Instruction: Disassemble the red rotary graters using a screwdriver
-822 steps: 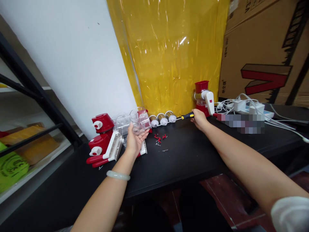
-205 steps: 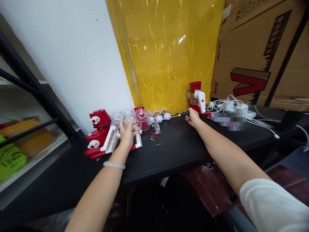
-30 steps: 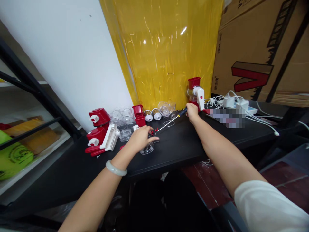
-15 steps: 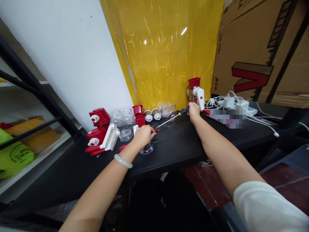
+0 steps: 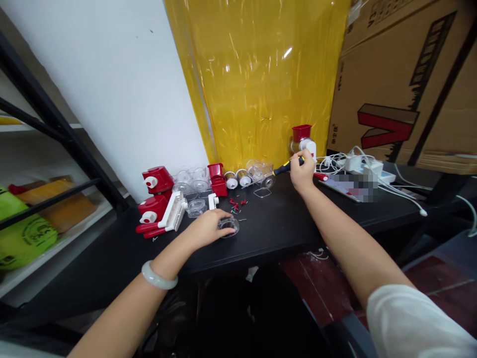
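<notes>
My left hand (image 5: 206, 229) rests on the black table (image 5: 283, 228) with its fingers curled around a small clear plastic round part (image 5: 230, 226). My right hand (image 5: 302, 171) is closed on the black-and-yellow handle of a screwdriver (image 5: 283, 168), lifted above the table; the shaft points left toward a clear plastic housing (image 5: 261, 173). Small red pegs and loose screws (image 5: 237, 204) lie scattered between my hands. A red and white assembled grinder (image 5: 303, 141) stands just behind my right hand.
Red and white appliance parts (image 5: 158, 206) and clear cups (image 5: 192, 180) sit at the table's left. Metal drums (image 5: 237, 178) line the yellow plastic sheet (image 5: 261, 74). Chargers and white cables (image 5: 367, 164) lie at the right before cardboard boxes (image 5: 410, 84). A shelf (image 5: 44, 199) stands left.
My left hand slid back from the red pegs onto the clear round part. My right hand raised the screwdriver off the table, its tip now toward the clear housing.
</notes>
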Available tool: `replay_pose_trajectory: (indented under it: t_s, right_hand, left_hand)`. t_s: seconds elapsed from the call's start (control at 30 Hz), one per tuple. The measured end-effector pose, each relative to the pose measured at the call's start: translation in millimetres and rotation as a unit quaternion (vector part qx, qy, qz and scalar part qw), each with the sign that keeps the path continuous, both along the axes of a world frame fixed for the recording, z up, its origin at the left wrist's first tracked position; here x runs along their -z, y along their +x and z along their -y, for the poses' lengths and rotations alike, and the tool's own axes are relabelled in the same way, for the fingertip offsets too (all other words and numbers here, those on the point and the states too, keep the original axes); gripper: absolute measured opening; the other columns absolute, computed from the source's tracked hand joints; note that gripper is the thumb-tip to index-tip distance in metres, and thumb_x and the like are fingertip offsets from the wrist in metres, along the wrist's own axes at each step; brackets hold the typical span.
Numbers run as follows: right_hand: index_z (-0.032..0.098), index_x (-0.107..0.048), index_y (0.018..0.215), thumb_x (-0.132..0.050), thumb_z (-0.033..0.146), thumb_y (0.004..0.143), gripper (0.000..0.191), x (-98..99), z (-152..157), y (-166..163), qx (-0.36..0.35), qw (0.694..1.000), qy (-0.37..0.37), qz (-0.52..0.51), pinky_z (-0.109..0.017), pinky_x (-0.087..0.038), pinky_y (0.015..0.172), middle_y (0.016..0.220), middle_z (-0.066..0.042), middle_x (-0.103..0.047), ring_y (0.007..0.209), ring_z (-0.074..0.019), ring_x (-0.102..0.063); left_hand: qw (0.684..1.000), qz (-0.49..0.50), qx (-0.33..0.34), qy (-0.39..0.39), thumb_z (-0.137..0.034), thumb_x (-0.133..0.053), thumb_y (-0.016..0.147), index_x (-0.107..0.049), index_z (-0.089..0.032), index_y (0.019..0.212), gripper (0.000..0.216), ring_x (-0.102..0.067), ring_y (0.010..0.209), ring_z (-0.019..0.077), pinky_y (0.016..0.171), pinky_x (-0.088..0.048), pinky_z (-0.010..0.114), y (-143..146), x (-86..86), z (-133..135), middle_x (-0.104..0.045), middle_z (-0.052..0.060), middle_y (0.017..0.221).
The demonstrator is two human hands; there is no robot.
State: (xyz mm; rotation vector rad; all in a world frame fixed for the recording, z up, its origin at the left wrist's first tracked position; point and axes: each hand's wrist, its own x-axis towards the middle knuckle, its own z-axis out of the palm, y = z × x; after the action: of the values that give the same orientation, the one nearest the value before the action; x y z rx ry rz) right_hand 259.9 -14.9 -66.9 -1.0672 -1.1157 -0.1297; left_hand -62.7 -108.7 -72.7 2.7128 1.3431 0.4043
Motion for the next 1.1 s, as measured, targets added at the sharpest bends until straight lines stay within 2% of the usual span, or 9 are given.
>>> replay_pose_trajectory:
  t_s: [0.1,0.23,0.4,0.5,0.63,0.73,0.93,1.0,1.1]
  right_hand:
    - [0.022,-0.048,0.077,-0.046,0.035,0.085,0.015,2.7,23,-1,0.009,0.995,0.026,0.097,-0.029,-0.045,0.07,0.072,-0.002,-0.055,0.068,-0.0166,-0.054]
    - [0.021,-0.054,0.08,-0.05,0.036,0.085,0.016,21.1,42,0,-0.029,0.973,0.023,0.226,-0.031,-0.046,0.067,0.073,-0.004,-0.06,0.065,-0.0174,-0.057]
    - [0.02,-0.058,0.083,-0.052,0.033,0.087,0.015,43.0,47,3,-0.073,0.938,0.04,0.336,-0.031,-0.049,0.069,0.074,-0.006,-0.063,0.07,-0.0184,-0.061]
    - [0.02,-0.059,0.084,-0.052,0.033,0.089,0.015,50.0,46,3,-0.085,0.926,0.038,0.367,-0.032,-0.049,0.07,0.077,-0.007,-0.064,0.072,-0.0188,-0.062]
    - [0.02,-0.059,0.084,-0.05,0.033,0.091,0.017,54.9,46,0,-0.088,0.902,0.029,0.422,-0.032,-0.049,0.071,0.077,-0.007,-0.064,0.073,-0.0192,-0.061]
    - [0.019,-0.059,0.083,-0.046,0.037,0.093,0.024,55.8,49,-4,-0.06,0.878,-0.012,0.475,-0.031,-0.046,0.069,0.076,-0.008,-0.064,0.071,-0.0193,-0.061]
    - [0.019,-0.058,0.099,-0.046,0.041,0.092,0.026,53.7,63,-12,-0.06,0.79,-0.148,0.592,-0.029,-0.04,0.065,0.088,-0.009,-0.068,0.078,-0.0214,-0.064]
    - [0.02,-0.055,0.104,-0.048,0.041,0.09,0.026,53.8,66,-12,-0.069,0.773,-0.186,0.603,-0.029,-0.04,0.064,0.091,-0.009,-0.069,0.081,-0.0224,-0.065]
    - [0.021,-0.053,0.107,-0.049,0.04,0.09,0.026,53.8,68,-12,-0.072,0.762,-0.239,0.597,-0.029,-0.039,0.062,0.095,-0.009,-0.07,0.082,-0.023,-0.066]
  left_hand:
    - [0.999,0.008,0.0,0.036,-0.045,-0.065,0.081,-0.068,-0.017,0.114,0.043,-0.064,0.105,0.0262,0.096,-0.046,0.038,-1,9.2,3,-0.069,0.012,0.114]
    - [0.995,0.007,-0.039,0.095,-0.036,-0.055,0.088,-0.072,-0.016,0.101,0.03,-0.063,0.105,0.0273,0.096,-0.046,0.039,-6,12.6,8,-0.069,0.014,0.111]
    - [0.991,-0.054,-0.095,0.076,-0.026,-0.047,0.09,-0.072,-0.021,0.077,0.029,-0.067,0.079,0.0245,0.075,-0.049,0.035,-12,7.4,12,-0.072,0.011,0.085]
    - [0.988,-0.067,-0.117,0.075,-0.025,-0.049,0.087,-0.072,-0.02,0.077,0.026,-0.067,0.079,0.0245,0.074,-0.048,0.033,-8,7.5,9,-0.072,0.011,0.081]
    - [0.99,-0.067,-0.107,0.059,-0.022,-0.051,0.084,-0.07,-0.02,0.068,0.025,-0.066,0.074,0.0237,0.07,-0.047,0.032,-1,8.2,4,-0.069,0.01,0.072]
    - [0.991,-0.057,-0.107,0.052,-0.021,-0.053,0.082,-0.069,-0.019,0.066,0.023,-0.065,0.076,0.0234,0.07,-0.047,0.032,3,8.8,4,-0.068,0.01,0.076]
    - [0.995,-0.004,-0.076,0.061,-0.024,-0.052,0.086,-0.074,-0.019,0.077,0.024,-0.065,0.079,0.0243,0.075,-0.048,0.035,0,10.7,11,-0.07,0.011,0.083]
    - [0.994,0.023,-0.075,0.078,-0.027,-0.053,0.087,-0.075,-0.019,0.083,0.024,-0.066,0.082,0.025,0.079,-0.049,0.036,-7,5.0,13,-0.071,0.011,0.086]
    - [0.987,0.043,-0.115,0.107,-0.029,-0.054,0.086,-0.077,-0.02,0.085,0.024,-0.067,0.084,0.0264,0.082,-0.05,0.037,-31,-12.6,10,-0.074,0.01,0.089]
